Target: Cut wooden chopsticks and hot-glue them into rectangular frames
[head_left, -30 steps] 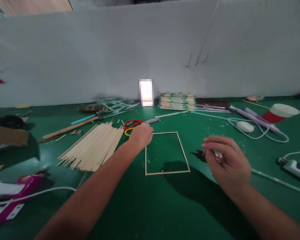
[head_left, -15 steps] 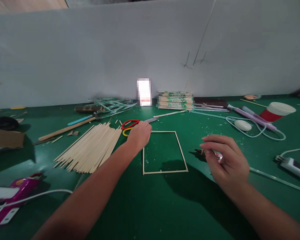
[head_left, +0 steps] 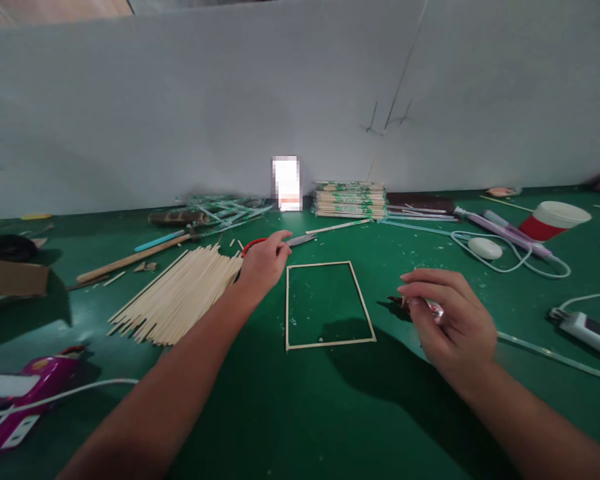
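My left hand (head_left: 264, 261) is above the handles of a pair of scissors (head_left: 303, 240), thumb and forefinger slightly apart, with nothing visible between them. Part of a red handle loop shows beside it; the rest is covered. My right hand (head_left: 453, 320) is curled at the right, thumb close to the fingertips. Around its fingers shows a dark-pointed object (head_left: 394, 301) with a shiny pinkish part, mostly hidden, its kind unclear. Between the hands lies a square frame of thin wooden sticks (head_left: 330, 345), flat on the green table (head_left: 300, 413).
Loose wooden sticks (head_left: 180, 293) lie fanned out at left, by a longer wooden rod (head_left: 130, 259). Wrapped stick bundles (head_left: 350, 200) and a bright phone-like screen (head_left: 287, 183) stand at the wall. A magenta tool (head_left: 45, 387) with a cord and a red-white cup (head_left: 555, 220) flank the sides.
My left hand has moved left from the frame's far left corner, and its forefinger and thumb have parted. The right hand has barely moved; the stick frame stays in place.
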Tool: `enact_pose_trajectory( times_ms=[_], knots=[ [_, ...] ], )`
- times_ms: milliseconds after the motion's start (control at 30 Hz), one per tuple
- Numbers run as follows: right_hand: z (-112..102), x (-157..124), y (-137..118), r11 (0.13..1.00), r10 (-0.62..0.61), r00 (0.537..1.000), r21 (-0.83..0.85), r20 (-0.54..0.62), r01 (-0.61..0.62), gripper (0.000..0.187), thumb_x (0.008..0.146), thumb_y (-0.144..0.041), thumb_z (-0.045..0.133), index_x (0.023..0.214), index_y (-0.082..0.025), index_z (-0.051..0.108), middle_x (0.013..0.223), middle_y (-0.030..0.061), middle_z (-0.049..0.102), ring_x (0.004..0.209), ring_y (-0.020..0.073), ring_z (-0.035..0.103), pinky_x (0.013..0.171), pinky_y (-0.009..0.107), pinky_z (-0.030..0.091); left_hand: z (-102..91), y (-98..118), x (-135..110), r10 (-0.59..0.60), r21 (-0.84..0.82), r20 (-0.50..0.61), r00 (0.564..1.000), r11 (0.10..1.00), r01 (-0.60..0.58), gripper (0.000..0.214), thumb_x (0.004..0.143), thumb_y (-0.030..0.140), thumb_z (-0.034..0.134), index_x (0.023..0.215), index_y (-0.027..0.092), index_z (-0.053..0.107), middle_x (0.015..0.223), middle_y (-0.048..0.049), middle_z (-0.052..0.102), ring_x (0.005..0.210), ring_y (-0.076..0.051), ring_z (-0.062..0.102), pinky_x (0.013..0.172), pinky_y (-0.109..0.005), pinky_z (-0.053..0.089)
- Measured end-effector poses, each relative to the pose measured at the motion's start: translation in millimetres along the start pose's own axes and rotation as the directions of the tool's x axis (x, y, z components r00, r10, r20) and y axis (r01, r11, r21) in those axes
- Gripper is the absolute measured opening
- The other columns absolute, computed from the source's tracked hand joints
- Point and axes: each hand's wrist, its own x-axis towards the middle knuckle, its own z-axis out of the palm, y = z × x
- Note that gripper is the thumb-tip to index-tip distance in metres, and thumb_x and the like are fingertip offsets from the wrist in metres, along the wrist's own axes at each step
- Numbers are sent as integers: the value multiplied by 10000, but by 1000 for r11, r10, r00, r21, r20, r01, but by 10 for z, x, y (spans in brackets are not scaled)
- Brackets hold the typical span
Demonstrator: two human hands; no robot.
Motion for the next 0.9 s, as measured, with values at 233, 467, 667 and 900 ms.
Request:
enact_pose_trajectory(
  times_ms=[233, 467, 667, 900],
  knots=[
    [6, -5, 4, 1000, -1, 1000, 1, -10, 1, 250, 766, -37, 556, 907, -225, 641, 947, 56, 641, 877, 197, 599, 700, 342, 497, -10, -57, -30, 48, 175, 45, 998, 983, -55, 187, 846, 235, 523, 963, 207, 667, 926, -44, 706, 842, -181, 630, 734, -277, 456],
    [55, -26, 41, 994, 9, 996, -107, -94, -19, 239, 742, -60, 623, 880, -253, 650, 883, 21, 614, 792, 161, 606, 660, 302, 510, 57, -73, -45, 132, 268, 213, 968, 945, -188, 154, 810, 237, 536, 822, 196, 684, 872, -46, 645, 871, -190, 589, 712, -278, 443],
    [66, -39, 39, 988, 17, 993, -150, -119, -34, 247, 737, -43, 630, 870, -250, 652, 860, 13, 592, 749, 133, 588, 596, 253, 492, 67, -63, -58, 122, 263, 241, 963, 947, -186, 195, 827, 223, 497, 806, 198, 689, 862, -37, 635, 843, -171, 586, 671, -257, 427],
    [54, -35, 25, 983, 51, 994, -171, -100, -68, 228, 742, -57, 608, 848, -254, 652, 843, 7, 600, 722, 131, 586, 551, 248, 470, 81, -52, -60, 142, 287, 223, 964, 936, -204, 209, 843, 215, 472, 810, 189, 677, 851, -33, 644, 831, -174, 596, 655, -261, 428]
  ],
)
